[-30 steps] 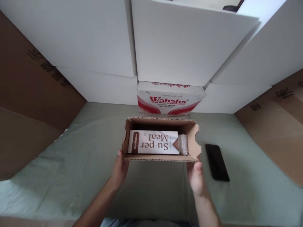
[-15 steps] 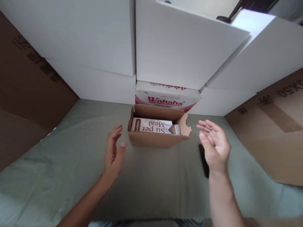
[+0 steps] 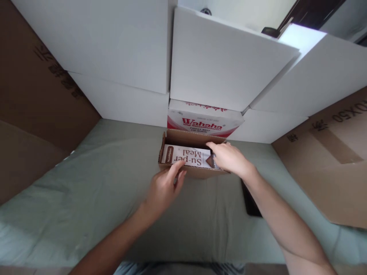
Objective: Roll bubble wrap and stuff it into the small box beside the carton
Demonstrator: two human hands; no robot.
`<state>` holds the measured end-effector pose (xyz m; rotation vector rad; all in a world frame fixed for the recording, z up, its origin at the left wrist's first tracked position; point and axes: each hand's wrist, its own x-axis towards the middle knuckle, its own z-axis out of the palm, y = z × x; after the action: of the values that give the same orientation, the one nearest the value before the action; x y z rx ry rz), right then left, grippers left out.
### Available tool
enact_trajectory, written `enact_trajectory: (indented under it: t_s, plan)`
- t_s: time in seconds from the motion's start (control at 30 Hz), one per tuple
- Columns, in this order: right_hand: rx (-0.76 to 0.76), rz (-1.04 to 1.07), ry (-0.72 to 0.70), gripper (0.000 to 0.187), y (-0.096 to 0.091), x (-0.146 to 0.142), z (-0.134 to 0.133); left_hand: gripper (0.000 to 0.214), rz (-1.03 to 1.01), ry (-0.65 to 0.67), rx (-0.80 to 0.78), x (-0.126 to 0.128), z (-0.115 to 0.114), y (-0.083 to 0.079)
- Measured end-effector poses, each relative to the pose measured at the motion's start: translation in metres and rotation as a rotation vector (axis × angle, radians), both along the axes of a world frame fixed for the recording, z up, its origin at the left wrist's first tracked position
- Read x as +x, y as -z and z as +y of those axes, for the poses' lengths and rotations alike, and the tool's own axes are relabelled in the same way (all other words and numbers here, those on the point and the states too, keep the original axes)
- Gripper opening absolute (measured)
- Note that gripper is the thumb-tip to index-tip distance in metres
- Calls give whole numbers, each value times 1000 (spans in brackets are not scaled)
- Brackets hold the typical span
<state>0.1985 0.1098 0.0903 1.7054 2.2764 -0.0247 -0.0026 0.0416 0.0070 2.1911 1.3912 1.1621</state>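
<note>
A small open cardboard box (image 3: 197,172) stands on the green cloth, with a white "Su-per Meal" carton (image 3: 186,156) inside. At the carton's right end, a clear plastic item (image 3: 214,162) shows only in part. My left hand (image 3: 166,185) is at the box's front rim, thumb and forefinger apart, with a fingertip over the carton's near edge. My right hand (image 3: 228,156) reaches over the right end of the box, above the plastic item. One of its fingers stretches over the carton's back corner; its other fingers are partly hidden, and no firm grip shows.
Behind the box a white and red "Wahaha" carton (image 3: 203,120) stands against large white boxes (image 3: 220,61). Big brown cartons flank the cloth at left (image 3: 37,114) and right (image 3: 332,152). A dark flat object (image 3: 250,200) lies under my right forearm.
Both hands have moved inward from either side of the small box. The left is now at its front rim, the right over its right end. The view has shifted slightly.
</note>
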Motion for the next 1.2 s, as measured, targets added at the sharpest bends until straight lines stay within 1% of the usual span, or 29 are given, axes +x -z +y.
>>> enact_trajectory:
  t_s: [0.1, 0.23, 0.33, 0.43, 0.5, 0.57, 0.63, 0.7, 0.73, 0.77, 0.8, 0.83, 0.87, 0.9, 0.93, 0.97, 1.0, 1.03, 1.07, 1.13, 1.2]
  plan:
    - [30, 41, 12, 34, 3, 6, -1, 17, 2, -56, 8, 2, 2, 2]
    - [151, 209, 16, 35, 4, 15, -7, 14, 23, -83, 14, 5, 2, 2]
    - [322, 292, 3, 38, -2, 20, -17, 13, 52, -90, 37, 6, 3, 0]
    - [560, 302, 27, 37, -11, 24, -32, 12, 67, -103, 77, 8, 6, 0]
    - [725, 346, 15, 36, -18, 26, -46, 13, 68, -113, 86, 10, 10, 0]
    - [868, 445, -15, 36, -21, 27, -67, 13, 69, -120, 84, 11, 13, 1]
    - [983, 592, -17, 37, -18, 29, -93, 14, 50, -113, 89, 10, 12, 1]
    - [1063, 766, 8, 31, -6, 30, -121, 20, -20, -62, 111, 7, 6, 2]
    - [1050, 846, -4, 26, 2, 30, -135, 23, -77, -11, 126, 4, 1, 3]
    - [995, 912, -29, 19, 12, 30, -148, 23, -145, 49, 121, 1, -6, 4]
    - [911, 969, -61, 10, 23, 29, -160, 20, -219, 107, 66, -1, -14, 6]
    - [835, 1021, -77, 5, 34, 27, -169, 16, -295, 161, -51, -4, -23, 9]
    - [747, 1067, -97, 9, 46, 23, -176, 18, -370, 212, -223, -5, -31, 12]
    - [681, 1110, -122, 13, 58, 18, -182, 25, -442, 250, -423, -5, -40, 15]
    - [643, 1144, -141, 14, 70, 12, -186, 31, -503, 271, -615, -5, -48, 19]
    - [618, 1163, -159, 14, 82, 5, -189, 35, -557, 276, -759, -3, -56, 24]
    - [603, 1167, -167, 15, 94, -3, -191, 36, -602, 268, -844, -1, -63, 29]
    - [587, 1158, -162, 16, 105, -10, -193, 37, -633, 241, -868, 2, -70, 34]
    - [557, 1142, -148, 18, 117, -17, -195, 40, -644, 199, -850, 5, -77, 40]
    - [479, 1108, -103, 19, 138, -27, -200, 56, -607, 116, -771, 10, -90, 51]
    - [433, 1109, -63, 19, 156, -32, -204, 72, -535, 60, -705, 12, -103, 61]
